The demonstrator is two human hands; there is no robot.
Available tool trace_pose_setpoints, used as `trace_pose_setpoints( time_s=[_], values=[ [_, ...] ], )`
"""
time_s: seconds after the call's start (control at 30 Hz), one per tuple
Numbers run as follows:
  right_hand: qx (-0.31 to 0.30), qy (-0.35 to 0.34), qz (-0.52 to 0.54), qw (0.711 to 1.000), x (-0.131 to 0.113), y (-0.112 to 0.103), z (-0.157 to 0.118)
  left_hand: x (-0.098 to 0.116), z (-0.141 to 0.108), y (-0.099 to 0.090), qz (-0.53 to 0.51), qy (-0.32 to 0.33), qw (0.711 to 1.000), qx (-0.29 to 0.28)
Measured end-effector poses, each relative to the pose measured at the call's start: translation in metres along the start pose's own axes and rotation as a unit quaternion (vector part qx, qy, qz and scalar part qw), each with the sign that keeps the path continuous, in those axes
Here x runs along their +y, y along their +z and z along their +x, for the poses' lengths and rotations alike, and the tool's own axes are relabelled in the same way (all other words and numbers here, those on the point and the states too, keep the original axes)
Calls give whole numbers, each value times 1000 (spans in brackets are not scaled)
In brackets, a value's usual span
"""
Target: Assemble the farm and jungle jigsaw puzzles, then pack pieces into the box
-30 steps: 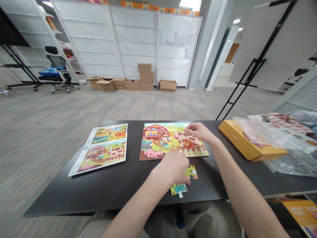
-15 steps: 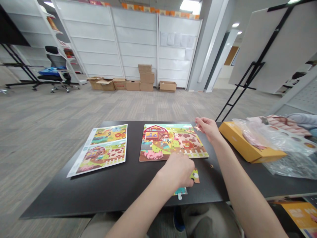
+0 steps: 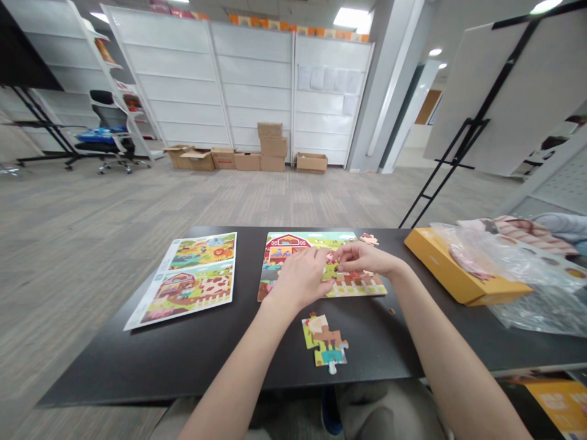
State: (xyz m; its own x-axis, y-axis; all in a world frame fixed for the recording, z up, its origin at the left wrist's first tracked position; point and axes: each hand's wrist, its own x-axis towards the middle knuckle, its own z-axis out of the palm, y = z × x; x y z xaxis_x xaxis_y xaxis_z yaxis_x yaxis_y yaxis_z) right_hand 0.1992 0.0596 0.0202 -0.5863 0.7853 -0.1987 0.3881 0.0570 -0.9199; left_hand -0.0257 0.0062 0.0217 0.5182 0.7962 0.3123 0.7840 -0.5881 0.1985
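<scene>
A farm-scene jigsaw puzzle [image 3: 293, 242] lies in its board on the black table, partly covered by both hands. My left hand [image 3: 302, 275], palm down with bent fingers, is over its middle. My right hand [image 3: 367, 258] meets it from the right, fingers pinched by the cow picture. Between the fingertips shows a green puzzle piece [image 3: 338, 269] with a dark notch, mostly hidden. Nearer the table's front edge lies a joined cluster of puzzle pieces [image 3: 331, 354]. One loose pinkish piece [image 3: 369, 239] rests beside the board's far right corner.
A printed picture sheet [image 3: 197, 275] lies left of the board. At the right are a yellow box [image 3: 443, 269] and clear plastic packaging [image 3: 541, 305]. A tiny brown scrap [image 3: 392, 311] sits right of the board. The table's front edge [image 3: 220, 394] is close to my lap.
My left hand has moved from the loose pieces up over the board, and the green piece has left that spot. My right hand has let go of the pinkish piece and moved left.
</scene>
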Motion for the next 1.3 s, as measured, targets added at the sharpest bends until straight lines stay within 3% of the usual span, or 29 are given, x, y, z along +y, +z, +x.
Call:
trace_pose_setpoints(
  time_s=[0.07, 0.13, 0.27, 0.37, 0.6, 0.87, 1.17, 1.3],
  values=[
    [54, -13, 3, 998, 6, -3, 3, -1, 0, 4, -4, -13, 1000, 5],
    [147, -37, 17, 988, 14, -10, 4, -2, -1, 8, -6, -17, 1000, -4],
    [366, -52, 14, 929, 37, -30, 9, -7, -4, 16, 13, 1, 998, -66],
    [448, -14, -16, 894, 57, -42, 15, -11, -6, 22, 32, -8, 995, -99],
    [466, 42, -113, 877, 86, -54, 20, -10, -6, 26, 32, -21, 993, -111],
    [491, 66, -200, 845, 93, -55, 24, -8, -7, 22, 32, -25, 992, -118],
    [472, 43, -292, 830, 88, -51, 26, -9, -6, 24, 32, -19, 992, -122],
    [415, -7, -360, 836, 87, -47, 25, -10, -6, 24, 24, -18, 992, -118]
  ],
)
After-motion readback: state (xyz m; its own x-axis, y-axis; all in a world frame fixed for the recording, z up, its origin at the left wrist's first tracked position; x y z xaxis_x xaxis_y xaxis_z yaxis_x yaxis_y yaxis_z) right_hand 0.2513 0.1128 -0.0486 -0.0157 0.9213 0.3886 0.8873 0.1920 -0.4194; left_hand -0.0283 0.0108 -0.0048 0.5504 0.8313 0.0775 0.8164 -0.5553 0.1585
